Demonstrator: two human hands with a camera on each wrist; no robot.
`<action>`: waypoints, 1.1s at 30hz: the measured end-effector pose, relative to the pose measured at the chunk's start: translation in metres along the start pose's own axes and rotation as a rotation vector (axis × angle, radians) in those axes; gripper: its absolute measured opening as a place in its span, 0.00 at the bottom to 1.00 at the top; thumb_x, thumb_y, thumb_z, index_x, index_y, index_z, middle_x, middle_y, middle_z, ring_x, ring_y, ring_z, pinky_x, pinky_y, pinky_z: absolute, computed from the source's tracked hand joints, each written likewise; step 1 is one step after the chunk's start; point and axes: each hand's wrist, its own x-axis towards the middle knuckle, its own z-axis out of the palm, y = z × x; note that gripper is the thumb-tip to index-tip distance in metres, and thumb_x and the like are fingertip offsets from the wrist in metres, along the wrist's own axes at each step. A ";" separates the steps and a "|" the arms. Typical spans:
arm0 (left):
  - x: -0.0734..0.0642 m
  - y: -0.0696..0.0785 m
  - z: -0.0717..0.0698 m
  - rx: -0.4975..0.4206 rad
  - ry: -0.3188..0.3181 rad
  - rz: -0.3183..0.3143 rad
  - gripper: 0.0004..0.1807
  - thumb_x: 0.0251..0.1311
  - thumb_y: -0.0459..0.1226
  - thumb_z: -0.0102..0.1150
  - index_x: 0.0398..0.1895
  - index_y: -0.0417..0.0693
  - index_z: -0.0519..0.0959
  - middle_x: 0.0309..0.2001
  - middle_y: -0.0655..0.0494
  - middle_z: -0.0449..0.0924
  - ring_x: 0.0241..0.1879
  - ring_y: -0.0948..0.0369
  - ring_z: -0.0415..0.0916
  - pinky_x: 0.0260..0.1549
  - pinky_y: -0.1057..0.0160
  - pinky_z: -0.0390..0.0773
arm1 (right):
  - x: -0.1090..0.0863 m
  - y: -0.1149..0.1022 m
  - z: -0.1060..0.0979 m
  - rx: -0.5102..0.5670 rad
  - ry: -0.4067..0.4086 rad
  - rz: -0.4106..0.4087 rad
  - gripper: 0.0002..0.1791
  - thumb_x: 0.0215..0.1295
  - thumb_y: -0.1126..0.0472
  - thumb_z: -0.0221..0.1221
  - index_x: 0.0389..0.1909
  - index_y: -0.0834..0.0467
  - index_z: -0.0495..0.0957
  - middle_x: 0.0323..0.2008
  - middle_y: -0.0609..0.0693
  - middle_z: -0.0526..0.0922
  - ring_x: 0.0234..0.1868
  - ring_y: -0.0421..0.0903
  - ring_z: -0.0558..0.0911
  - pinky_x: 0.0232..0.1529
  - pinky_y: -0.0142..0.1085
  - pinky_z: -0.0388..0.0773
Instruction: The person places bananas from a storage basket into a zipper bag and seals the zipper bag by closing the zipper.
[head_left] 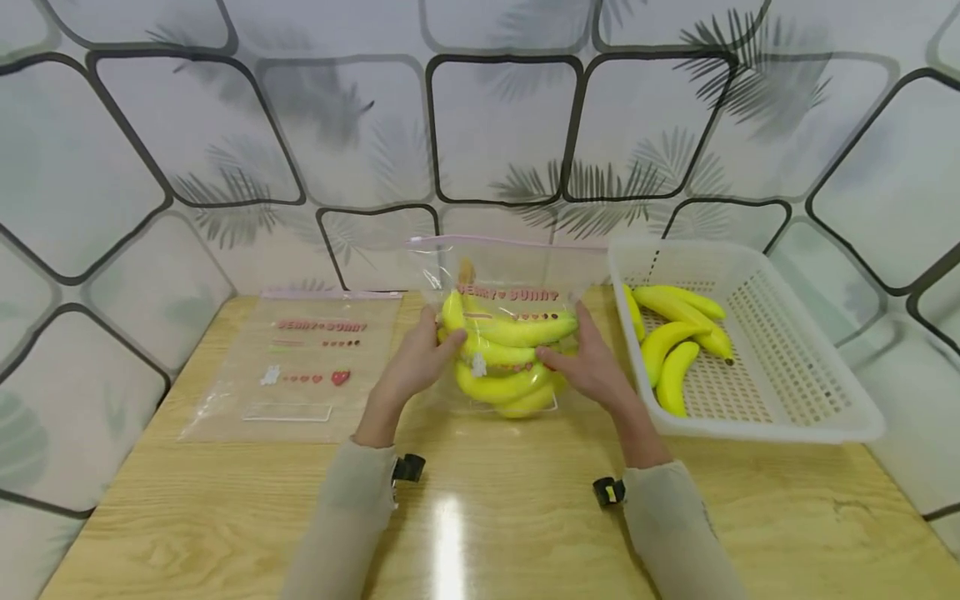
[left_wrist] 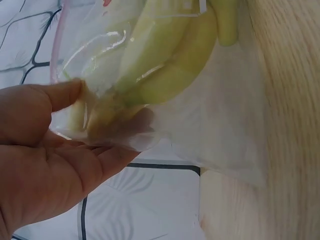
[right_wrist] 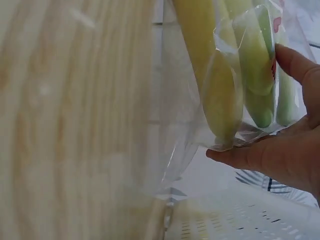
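A clear zip bag (head_left: 517, 267) with a pink zip strip and red "BUNNY" lettering stands upright at the middle of the table, several yellow bananas (head_left: 510, 333) inside it. My left hand (head_left: 420, 354) grips the bag's left side, the thumb in front and the fingers behind, around the banana stems (left_wrist: 112, 112). On the other side my right hand (head_left: 588, 358) holds the bag's right edge, thumb on the front. In the right wrist view its fingers (right_wrist: 245, 155) press the plastic beside the banana tips (right_wrist: 222, 120). Some fingers are hidden behind the bag.
Flat on the table at the left lies a second zip bag (head_left: 300, 350) with the same print. A white plastic basket (head_left: 802, 358) at the right holds several bananas (head_left: 678, 333). Behind the wooden table (head_left: 510, 517) rises a patterned backdrop (head_left: 502, 125).
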 end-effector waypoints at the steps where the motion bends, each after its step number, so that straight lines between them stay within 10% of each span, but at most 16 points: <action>1: 0.002 0.000 0.002 0.012 -0.018 0.007 0.35 0.72 0.42 0.55 0.70 0.32 0.52 0.56 0.34 0.74 0.47 0.52 0.76 0.46 0.56 0.78 | 0.002 0.002 0.000 0.001 -0.005 0.010 0.56 0.67 0.49 0.63 0.80 0.48 0.30 0.79 0.57 0.38 0.77 0.64 0.46 0.74 0.61 0.47; 7: 0.008 0.000 0.006 0.036 -0.097 0.001 0.55 0.63 0.39 0.65 0.75 0.32 0.33 0.55 0.34 0.75 0.49 0.50 0.77 0.53 0.55 0.77 | 0.010 0.010 0.001 0.012 -0.030 0.023 0.59 0.67 0.47 0.63 0.79 0.46 0.25 0.78 0.63 0.41 0.74 0.70 0.52 0.71 0.64 0.52; 18: 0.010 -0.012 0.013 0.161 -0.044 -0.152 0.53 0.69 0.41 0.57 0.76 0.31 0.28 0.57 0.24 0.73 0.48 0.42 0.80 0.55 0.49 0.78 | 0.013 0.019 0.002 -0.114 -0.236 -0.007 0.66 0.61 0.43 0.67 0.78 0.53 0.23 0.79 0.57 0.28 0.78 0.60 0.37 0.75 0.57 0.41; 26: 0.002 -0.014 0.008 0.265 -0.149 -0.123 0.59 0.68 0.52 0.58 0.77 0.39 0.23 0.75 0.26 0.26 0.72 0.27 0.37 0.69 0.34 0.52 | 0.010 0.015 0.003 -0.177 -0.257 -0.064 0.60 0.65 0.46 0.64 0.78 0.63 0.29 0.78 0.62 0.33 0.78 0.61 0.38 0.76 0.56 0.40; 33: -0.004 -0.012 0.010 0.458 -0.202 -0.107 0.61 0.63 0.57 0.61 0.78 0.38 0.30 0.76 0.34 0.19 0.74 0.29 0.32 0.68 0.33 0.53 | 0.006 0.018 0.003 -0.266 -0.250 -0.016 0.61 0.65 0.39 0.61 0.78 0.58 0.27 0.78 0.62 0.27 0.77 0.64 0.36 0.73 0.61 0.42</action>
